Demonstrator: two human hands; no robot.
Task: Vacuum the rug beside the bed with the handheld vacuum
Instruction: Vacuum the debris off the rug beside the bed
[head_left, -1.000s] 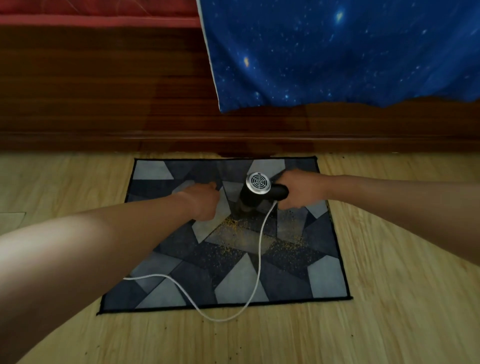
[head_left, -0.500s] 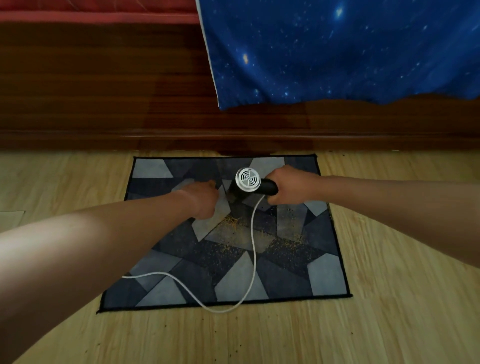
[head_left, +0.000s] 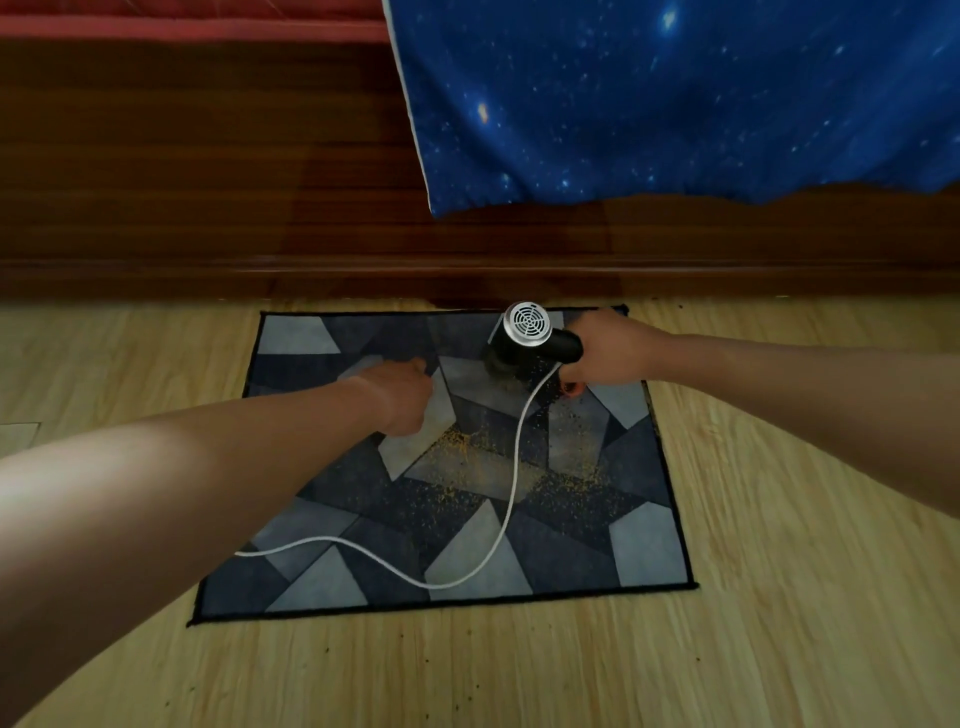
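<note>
Hands first: both reach forward from the near edge of the view, over the light wood-plank floor (head_left: 779, 649) and onto the rectangular grey-and-blue rug with a geometric pattern (head_left: 649, 545). A thin white power cord (head_left: 511, 493) loops across the near half of the rug and runs up to the tool. Beyond the loop, a band of scattered yellow-orange crumbs (head_left: 467, 470) covers the rug centre, with the cord lying across it. The left hand (head_left: 400, 395) rests on the rug just beside the band's far-left end; its fingers curl under, and whether they hold anything cannot be determined. Farther and to the right, the right hand (head_left: 608, 353) grips the handle of the black handheld vacuum with a silver rear grille (head_left: 530, 343). The handle axis runs sideways toward that hand and the nozzle points down onto the rug near its far right corner. The crumbs therefore lie nearer the person than the nozzle, so the next pass probably requires a pull backward and slightly left. The dark wooden bed frame (head_left: 208, 182) and a blue star-print blanket (head_left: 675, 104) stand behind.
</note>
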